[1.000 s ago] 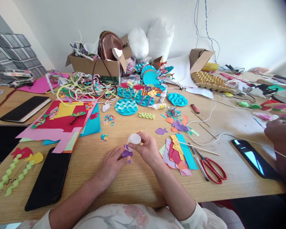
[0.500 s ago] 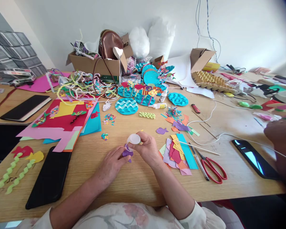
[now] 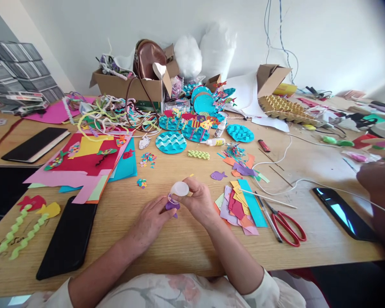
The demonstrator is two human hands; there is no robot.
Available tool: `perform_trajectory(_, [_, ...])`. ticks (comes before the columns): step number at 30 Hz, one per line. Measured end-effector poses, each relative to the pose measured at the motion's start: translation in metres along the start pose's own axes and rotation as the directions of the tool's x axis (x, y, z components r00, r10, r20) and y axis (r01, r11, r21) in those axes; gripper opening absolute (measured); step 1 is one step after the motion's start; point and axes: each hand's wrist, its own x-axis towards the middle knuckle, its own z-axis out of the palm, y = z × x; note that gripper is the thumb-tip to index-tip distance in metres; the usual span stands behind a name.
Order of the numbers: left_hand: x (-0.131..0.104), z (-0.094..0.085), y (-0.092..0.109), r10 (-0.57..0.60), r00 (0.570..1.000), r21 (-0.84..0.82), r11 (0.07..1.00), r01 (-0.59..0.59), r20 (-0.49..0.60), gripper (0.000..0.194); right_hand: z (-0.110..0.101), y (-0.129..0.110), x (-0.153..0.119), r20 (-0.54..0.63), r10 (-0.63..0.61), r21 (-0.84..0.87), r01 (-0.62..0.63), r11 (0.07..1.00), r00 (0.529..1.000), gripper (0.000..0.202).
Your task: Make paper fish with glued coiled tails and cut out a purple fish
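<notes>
My right hand [image 3: 199,199] is closed round a small white glue bottle [image 3: 181,188], its round base turned up toward me. The bottle is tipped over a purple paper fish [image 3: 172,206], and its nozzle end is hidden. With fingers and thumb, my left hand [image 3: 152,215] grips the fish's left edge, low over the table. Up and to the right lies another purple paper fish [image 3: 218,175]. A small pile of colored paper dots [image 3: 141,183] lies just beyond my left hand.
Paper strips [image 3: 235,205], red-handled scissors [image 3: 288,226] and a phone [image 3: 343,211] lie to the right, near another person's hand [image 3: 377,179]. A black phone [image 3: 67,237] and colored paper sheets [image 3: 96,164] are on the left. Blue wavy discs [image 3: 170,142] stand farther back.
Almost nothing differs. The glue bottle has tilted slightly over the purple fish, while both hands keep their places; the view has shifted a little.
</notes>
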Motion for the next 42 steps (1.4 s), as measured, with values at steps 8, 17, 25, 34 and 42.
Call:
perform_trajectory(8, [-0.001,0.001,-0.001,0.045,0.999,0.059,0.997,-0.046,0.014,0.022,-0.003,-0.003,-0.001,0.023,0.019,0.024,-0.02,1.0,1.0,0.026])
perform_trajectory(17, [-0.001,0.002,-0.004,0.082,0.997,0.097,0.992,-0.082,0.003,0.023,-0.003,0.0,-0.002,0.018,0.037,0.053,-0.038,0.998,0.999,0.026])
perform_trajectory(25, [-0.001,0.002,-0.001,0.033,0.999,0.062,0.998,-0.033,-0.001,0.021,-0.005,0.001,-0.003,0.014,0.055,0.108,-0.056,0.993,0.998,0.024])
perform_trajectory(34, [-0.007,0.014,-0.02,0.153,0.986,0.197,0.971,-0.137,-0.067,0.022,-0.008,-0.002,-0.009,-0.005,0.079,0.123,-0.077,0.989,0.997,0.023])
perform_trajectory(42, [-0.008,0.014,-0.02,0.157,0.986,0.27,0.953,-0.139,-0.048,0.022,-0.008,-0.001,-0.016,0.035,0.114,0.134,-0.118,0.984,0.993,0.016])
